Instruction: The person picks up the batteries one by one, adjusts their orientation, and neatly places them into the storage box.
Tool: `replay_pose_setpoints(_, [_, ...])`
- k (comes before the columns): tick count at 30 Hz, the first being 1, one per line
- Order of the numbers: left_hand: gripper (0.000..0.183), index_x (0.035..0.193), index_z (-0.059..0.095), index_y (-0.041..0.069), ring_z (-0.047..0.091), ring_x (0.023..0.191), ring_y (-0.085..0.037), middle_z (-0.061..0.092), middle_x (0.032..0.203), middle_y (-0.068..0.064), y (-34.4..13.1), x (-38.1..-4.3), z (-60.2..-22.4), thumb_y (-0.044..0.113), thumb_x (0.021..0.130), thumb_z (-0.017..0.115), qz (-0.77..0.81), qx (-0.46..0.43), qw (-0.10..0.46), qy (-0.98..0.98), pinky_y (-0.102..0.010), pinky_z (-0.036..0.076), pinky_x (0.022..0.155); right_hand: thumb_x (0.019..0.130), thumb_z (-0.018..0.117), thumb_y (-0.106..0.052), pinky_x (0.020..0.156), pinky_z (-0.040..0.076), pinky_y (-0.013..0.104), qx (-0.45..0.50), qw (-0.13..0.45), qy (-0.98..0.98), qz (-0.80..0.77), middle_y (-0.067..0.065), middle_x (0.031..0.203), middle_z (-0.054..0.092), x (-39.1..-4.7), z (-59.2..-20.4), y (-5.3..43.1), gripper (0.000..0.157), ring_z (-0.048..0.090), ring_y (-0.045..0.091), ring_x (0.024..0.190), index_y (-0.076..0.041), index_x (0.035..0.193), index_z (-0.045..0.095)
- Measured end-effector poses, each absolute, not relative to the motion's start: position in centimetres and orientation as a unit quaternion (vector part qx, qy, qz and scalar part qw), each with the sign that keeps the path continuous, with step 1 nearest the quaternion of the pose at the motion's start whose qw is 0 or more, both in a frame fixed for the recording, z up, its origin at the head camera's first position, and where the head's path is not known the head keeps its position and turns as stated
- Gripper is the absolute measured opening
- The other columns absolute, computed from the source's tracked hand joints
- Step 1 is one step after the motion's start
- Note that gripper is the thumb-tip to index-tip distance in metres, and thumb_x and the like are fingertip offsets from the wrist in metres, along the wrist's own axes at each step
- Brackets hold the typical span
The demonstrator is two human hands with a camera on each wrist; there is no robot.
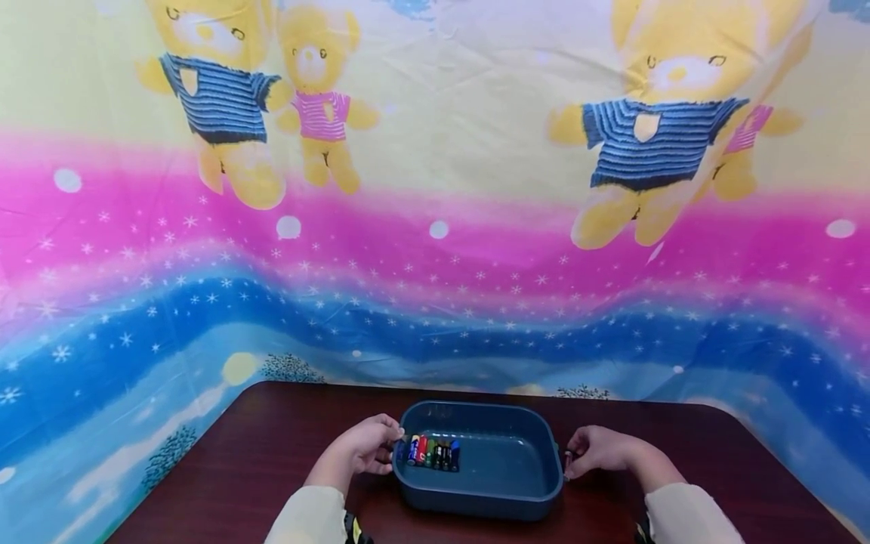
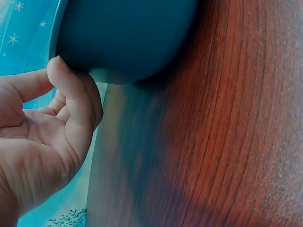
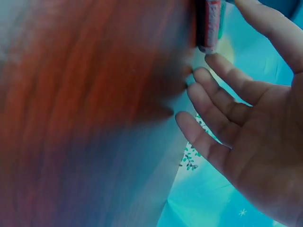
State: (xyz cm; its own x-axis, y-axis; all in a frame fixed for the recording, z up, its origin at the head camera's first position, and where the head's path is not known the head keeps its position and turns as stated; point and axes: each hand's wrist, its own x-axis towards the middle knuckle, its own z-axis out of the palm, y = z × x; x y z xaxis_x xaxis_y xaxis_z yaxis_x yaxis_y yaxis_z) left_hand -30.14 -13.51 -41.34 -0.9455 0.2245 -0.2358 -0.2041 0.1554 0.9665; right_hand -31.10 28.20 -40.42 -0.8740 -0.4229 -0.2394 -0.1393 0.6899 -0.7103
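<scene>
Sleeves (image 1: 689,515) pale, at btm. of head view. L hand (image 1: 370,446) grips L rim of bin (image 1: 476,505), fingers curled at its edge; R hand (image 1: 603,452) pinches one battery (image 3: 212,26) at fingertips, just outside bin's R wall. Bin rests on counter (image 1: 204,476); row of batteries (image 1: 435,455) inside, at L end, approx. parallel. Curtain (image 1: 435,174) w/ printed bears (image 1: 655,147) behind counter's far edge.

Bin (image 1: 476,502) sits on table (image 1: 272,438); battery row (image 1: 433,453) inside, toward 9 o'clock. Left hand (image 1: 370,444) at bin's 9 o'clock rim, touching. Right hand (image 1: 601,449) just beside 3 o'clock wall, single battery (image 3: 212,23) by its fingertips. Backdrop (image 1: 435,302) behind table, 12 o'clock.
</scene>
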Motion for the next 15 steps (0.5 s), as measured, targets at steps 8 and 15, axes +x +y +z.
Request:
replay_pose_setpoints(8, [0.009,0.098,0.048,0.006,0.05,0.064,-0.018,0.052,0.084,-0.012,-13.7,-30.2,-41.5,0.013,0.093,0.05,0.653,0.011,0.167,0.739,-0.027,0.051,0.055,0.068,0.078,-0.025,0.069,0.037,0.038,-0.123,0.144,0.944,-0.272,0.006,0.091,0.044,-30.7,-41.0,26.7,0.04,0.037,0.025,0.085,-0.005,0.089,0.052])
replay_pose_setpoints(15, [0.009,0.099,0.048,0.006,0.05,0.063,-0.018,0.052,0.086,-0.013,-13.6,-30.3,-41.4,0.013,0.093,0.05,0.652,0.01,0.17,0.739,-0.026,0.051,0.055,0.065,0.08,-0.025,0.067,0.033,0.037,-0.112,0.126,0.955,-0.244,0.005,0.087,0.042,-31.0,-41.6,26.5,0.041,0.033,0.025,0.083,-0.008,0.085,0.049])
